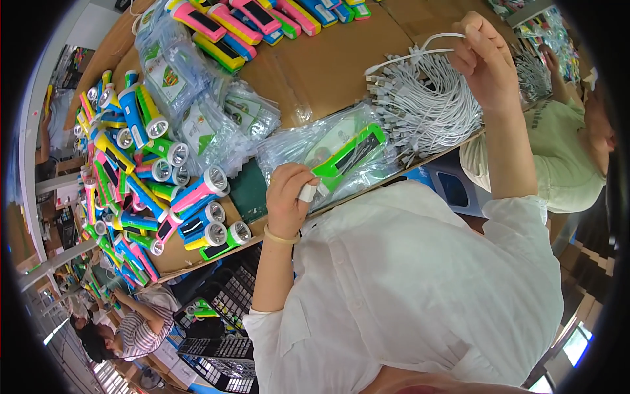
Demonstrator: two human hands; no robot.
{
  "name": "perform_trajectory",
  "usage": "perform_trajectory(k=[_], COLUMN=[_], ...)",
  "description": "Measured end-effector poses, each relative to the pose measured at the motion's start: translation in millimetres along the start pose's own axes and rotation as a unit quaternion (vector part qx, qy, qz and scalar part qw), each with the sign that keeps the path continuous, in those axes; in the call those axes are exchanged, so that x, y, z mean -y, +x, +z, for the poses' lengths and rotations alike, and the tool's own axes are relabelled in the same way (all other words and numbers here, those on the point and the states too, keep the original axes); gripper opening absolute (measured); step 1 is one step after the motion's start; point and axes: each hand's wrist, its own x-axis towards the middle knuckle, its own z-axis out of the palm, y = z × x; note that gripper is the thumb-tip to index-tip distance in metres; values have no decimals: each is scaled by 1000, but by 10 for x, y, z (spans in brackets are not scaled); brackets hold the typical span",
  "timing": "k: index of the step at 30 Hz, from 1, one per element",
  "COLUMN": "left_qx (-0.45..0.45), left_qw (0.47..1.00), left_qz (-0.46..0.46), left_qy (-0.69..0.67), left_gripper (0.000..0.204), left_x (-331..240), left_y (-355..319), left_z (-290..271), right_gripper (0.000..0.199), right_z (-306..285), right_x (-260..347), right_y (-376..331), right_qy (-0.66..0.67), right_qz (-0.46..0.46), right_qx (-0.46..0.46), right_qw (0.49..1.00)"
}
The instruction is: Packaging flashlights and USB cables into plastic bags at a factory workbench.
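Observation:
My left hand (pixel 289 199) is closed at the near end of a green and yellow flashlight (pixel 338 164), where a white piece, seemingly its lamp head, shows by the fingers. A dark panel runs along the flashlight's upper side. It lies over clear plastic bags (pixel 282 157); whether it is inside one I cannot tell. Raised at the right, my right hand (pixel 485 62) pinches a white USB cable (pixel 441 37). That cable loops leftward above a large heap of white cables (pixel 426 98) on the table.
Many colourful flashlights (pixel 134 171) are piled on the left. Printed clear bags (pixel 203 125) lie beside them, and more flashlights (pixel 256 20) line the far side of the cardboard-covered table (pixel 328 62). Black crates (pixel 220 358) stand below. Co-workers sit at left (pixel 134 328) and right (pixel 558 148).

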Motion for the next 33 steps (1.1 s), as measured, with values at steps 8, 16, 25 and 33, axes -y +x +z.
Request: perform_trajectory(k=[8, 16, 25, 33], left_qx=[-11, -75, -93, -127], left_qw=[1000, 994, 971, 976], left_qz=[-1, -67, -220, -177], left_qy=[11, 31, -14, -6], left_gripper=[19, 20, 13, 17], left_x=[-17, -177, -177, -284], left_y=[-74, -147, -337, -313], left_z=[-8, 32, -48, -60], right_gripper=[24, 22, 22, 21], right_z=[663, 901, 1375, 1529], right_x=[-560, -787, -1120, -1298], right_y=[-82, -86, -14, -199], right_qy=[49, -305, -274, -288], right_qz=[250, 194, 172, 49], right_qx=[137, 294, 486, 495], right_qw=[957, 885, 812, 818])
